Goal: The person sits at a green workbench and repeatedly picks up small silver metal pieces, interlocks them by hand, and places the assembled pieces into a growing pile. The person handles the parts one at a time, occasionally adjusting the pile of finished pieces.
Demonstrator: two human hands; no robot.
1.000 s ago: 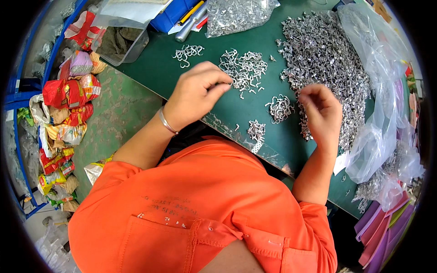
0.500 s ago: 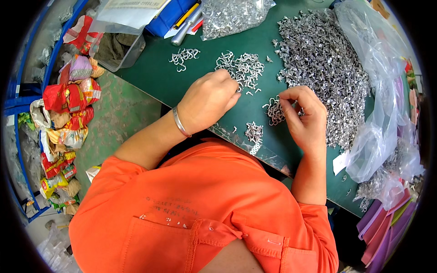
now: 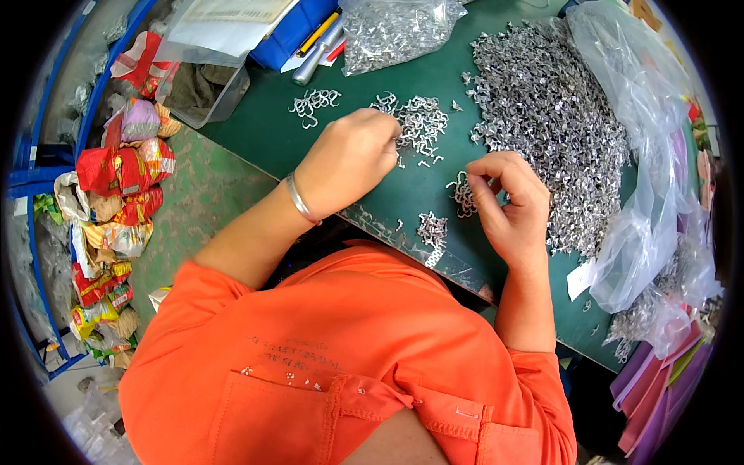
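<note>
My left hand (image 3: pixel 346 161), with a metal bangle (image 3: pixel 299 200) at its wrist, is closed at the near-left side of a loose pile of small curved silvery metal pieces (image 3: pixel 422 122). Its fingertips are mostly hidden behind the hand. To the right, my right hand (image 3: pixel 513 203) is closed in a pinch, thumb against curled fingers, just beside a smaller cluster of the curved pieces (image 3: pixel 463 195). Whatever it pinches is too small to make out. Nearer the table edge lies another little heap of metal pieces (image 3: pixel 432 230). A separate group of curved pieces (image 3: pixel 314 103) lies farther left.
A large heap of small shiny metal parts (image 3: pixel 550 124) covers the right of the green table (image 3: pixel 263 132), beside a clear plastic bag (image 3: pixel 647 170). At the back are a filled bag (image 3: pixel 399 35), a blue bin (image 3: pixel 288 35) and a screwdriver-like tool (image 3: pixel 308 67).
My left hand has drawn slightly left and away from me, along the pile. The right hand has shifted a little left, its fingers drawn closer together.
</note>
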